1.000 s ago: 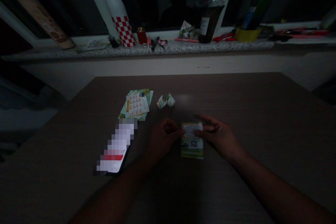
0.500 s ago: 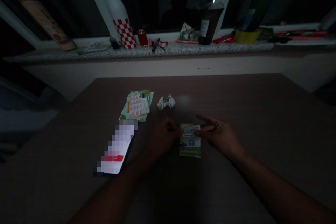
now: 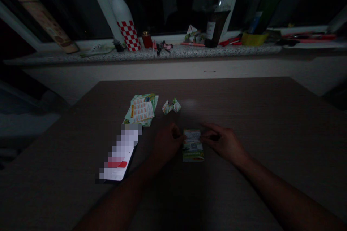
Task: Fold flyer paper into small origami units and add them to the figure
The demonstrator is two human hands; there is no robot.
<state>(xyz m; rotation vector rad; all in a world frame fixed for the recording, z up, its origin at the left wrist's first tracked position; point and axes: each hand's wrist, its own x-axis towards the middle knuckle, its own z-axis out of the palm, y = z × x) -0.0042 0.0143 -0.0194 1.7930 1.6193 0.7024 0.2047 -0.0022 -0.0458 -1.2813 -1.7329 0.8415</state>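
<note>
A small green and white printed paper [image 3: 193,151], with lines of text and a QR code, is between my hands above the dark wooden table [image 3: 244,101]. My left hand [image 3: 168,140] pinches its upper left edge between thumb and forefinger. On the opposite side, my right hand [image 3: 223,139] has thumb and forefinger together at the paper's upper right edge, its other fingers stretched out. The paper's lower end bulges slightly, as if folded over. Beyond my left hand lie two small folded paper pieces [image 3: 171,106], side by side.
A stack of printed leaflets [image 3: 142,110] lies at the left, with a lit phone [image 3: 119,157] nearer me. Along the stone windowsill [image 3: 179,51] stand a red-checked white bottle [image 3: 127,25], a dark plastic cup [image 3: 215,27] and a green bottle [image 3: 272,1] by a yellow holder [image 3: 253,39].
The paper has shifted slightly left and its lower end now curves up. My right thumb has moved from the paper's face to its edge.
</note>
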